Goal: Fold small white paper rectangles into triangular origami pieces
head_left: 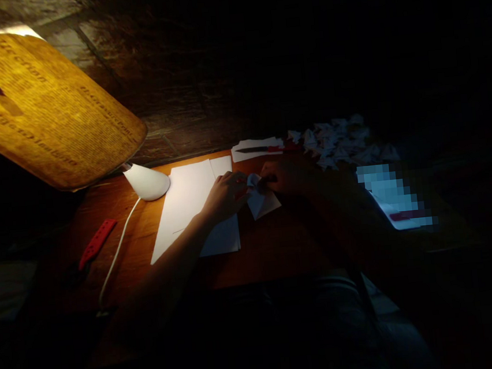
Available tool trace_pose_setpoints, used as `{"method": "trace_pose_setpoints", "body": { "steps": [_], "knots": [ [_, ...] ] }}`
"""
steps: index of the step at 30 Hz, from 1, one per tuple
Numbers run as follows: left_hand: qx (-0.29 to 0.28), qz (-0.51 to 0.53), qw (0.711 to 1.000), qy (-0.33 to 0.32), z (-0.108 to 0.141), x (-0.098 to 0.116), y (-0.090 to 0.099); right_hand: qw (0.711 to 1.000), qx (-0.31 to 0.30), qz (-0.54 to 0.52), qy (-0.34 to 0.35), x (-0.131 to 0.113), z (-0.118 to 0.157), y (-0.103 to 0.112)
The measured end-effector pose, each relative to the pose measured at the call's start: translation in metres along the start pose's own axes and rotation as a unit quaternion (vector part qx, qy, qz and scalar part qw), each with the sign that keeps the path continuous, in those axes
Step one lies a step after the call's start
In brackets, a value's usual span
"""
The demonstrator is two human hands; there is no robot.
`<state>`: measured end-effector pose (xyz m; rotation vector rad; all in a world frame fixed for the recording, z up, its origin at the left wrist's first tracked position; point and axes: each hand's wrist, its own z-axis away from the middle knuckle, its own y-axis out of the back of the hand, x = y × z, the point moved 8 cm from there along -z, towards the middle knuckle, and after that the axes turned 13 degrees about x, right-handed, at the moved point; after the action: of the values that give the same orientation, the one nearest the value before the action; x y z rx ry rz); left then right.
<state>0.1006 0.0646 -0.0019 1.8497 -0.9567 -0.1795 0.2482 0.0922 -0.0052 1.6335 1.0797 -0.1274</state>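
Note:
A small piece of white folded paper (264, 205) lies on the wooden table, its near part spread in pointed flaps and its far end curled up. From the left, my left hand (226, 195) reaches over the stacked sheets, its thumb and fingers closing on the paper's left edge. My right hand (280, 176), mostly in shadow, pinches the far right part of the same paper. Under my left forearm are white paper sheets (186, 196). Beyond my hands, a knife (253, 149) with a dark blade and red handle rests on smaller paper pieces (243, 156).
At the left a lamp with a printed yellow shade (51, 110) and white base (148, 182) stands, its cable (119, 252) running forward. A red strip-like object (98, 241) lies nearby. Several folded paper figures (340, 140) are piled back right, behind a lit phone-like device (397, 199).

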Motion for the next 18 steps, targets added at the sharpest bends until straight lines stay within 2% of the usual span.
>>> {"method": "trace_pose_setpoints", "body": {
  "steps": [11,18],
  "knots": [
    [0.009,0.037,0.999,0.0,-0.0007,-0.0035,-0.0005,1.0,0.018,-0.022,-0.007,0.0044,-0.0009,-0.0023],
    [0.021,0.07,0.997,-0.001,-0.0019,-0.0058,-0.0004,1.0,0.016,-0.016,0.0,-0.0018,-0.0001,-0.0023]
  ]
}}
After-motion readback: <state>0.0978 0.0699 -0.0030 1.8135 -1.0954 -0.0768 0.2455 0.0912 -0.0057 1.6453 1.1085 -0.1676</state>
